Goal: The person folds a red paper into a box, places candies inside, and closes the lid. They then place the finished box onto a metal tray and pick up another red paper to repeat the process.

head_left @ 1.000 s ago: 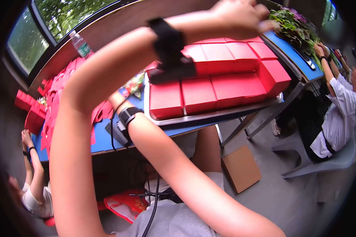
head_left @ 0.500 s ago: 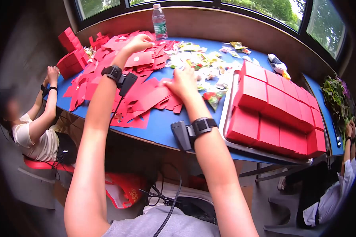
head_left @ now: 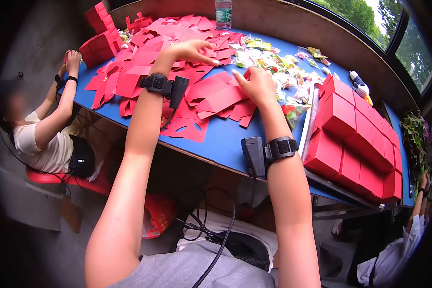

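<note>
My left hand (head_left: pixel 192 52), fingers apart and holding nothing that I can see, hovers over a heap of flat red card pieces (head_left: pixel 144 57). Close by to the right is my right hand (head_left: pixel 258 85), its thumb held away from the partly curled fingers. It is beside a loose red card sheet (head_left: pixel 221 96), between the heap and a spread of small wrapped packets (head_left: pixel 293 72). One flat card with cut-out holes (head_left: pixel 187 126) lies at the table's near edge. Black straps with small boxes are on both my wrists.
Folded red boxes (head_left: pixel 338 115) fill a metal tray (head_left: pixel 313 108) at right on the blue table (head_left: pixel 221 144). A water bottle (head_left: pixel 223 14) stands at the back. One person (head_left: pixel 50 129) sits at left, near stacked red boxes (head_left: pixel 101 48); another's hands (head_left: pixel 423 185) are by plants at far right.
The view has swung, so the table shows further right and up. My left hand has lowered toward my right and opened its fingers. My right hand has come off the red card sheet.
</note>
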Motion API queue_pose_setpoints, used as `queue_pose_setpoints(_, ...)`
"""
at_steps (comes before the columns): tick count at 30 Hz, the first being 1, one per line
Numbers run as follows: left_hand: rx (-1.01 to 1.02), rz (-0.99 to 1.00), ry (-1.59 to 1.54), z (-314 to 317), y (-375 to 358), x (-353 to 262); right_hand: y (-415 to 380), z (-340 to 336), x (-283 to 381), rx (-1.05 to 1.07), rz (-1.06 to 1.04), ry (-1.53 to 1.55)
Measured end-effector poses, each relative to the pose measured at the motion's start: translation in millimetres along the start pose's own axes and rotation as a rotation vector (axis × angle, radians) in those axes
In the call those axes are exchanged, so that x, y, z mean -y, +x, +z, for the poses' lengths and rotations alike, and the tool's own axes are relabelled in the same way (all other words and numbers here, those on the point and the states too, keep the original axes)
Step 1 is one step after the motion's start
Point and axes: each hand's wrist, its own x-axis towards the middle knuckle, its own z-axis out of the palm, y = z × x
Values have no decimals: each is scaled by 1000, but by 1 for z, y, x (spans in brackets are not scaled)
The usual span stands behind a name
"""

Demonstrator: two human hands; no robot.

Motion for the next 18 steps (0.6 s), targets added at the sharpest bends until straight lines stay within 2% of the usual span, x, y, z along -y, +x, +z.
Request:
queue_pose_setpoints(2,289,254,125,-5,-11,-17,-9,-9,6,-55,-111,-157)
queue_pose_setpoints(3,288,254,118,-7,-20,-36,-9,-7,3,-50,-112,-163)
queue_pose_setpoints(5,445,123,219,-1,-35,-76,-6,4,-2,0,-143,-206)
queue_pose_setpoints(6,488,110,353,12,-32,-83,6,1,-2,273,10,-70)
queue_pose_setpoints(7,521,104,495,18,-31,-95,8,2,-5,268,9,-82)
queue_pose_setpoints(9,562,97,579,26,-36,-108,12,2,-6,170,166,103)
queue_pose_setpoints(11,425,98,528,28,-44,-111,11,-4,-8,75,189,177)
queue_pose_setpoints(12,430,108,534,31,-40,-107,12,-7,-8,-61,210,272)
queue_pose_setpoints(14,282,196,437,41,-30,-93,14,-1,-15,-322,177,443)
queue_pose_setpoints(15,286,195,440,40,-28,-92,11,-12,-7,-334,286,503)
queue_pose_setpoints(17,228,189,287,36,-24,-89,25,2,-23,-389,345,742)
queue_pose_setpoints(18,146,283,165,40,-14,-77,26,6,-28,-378,335,831)
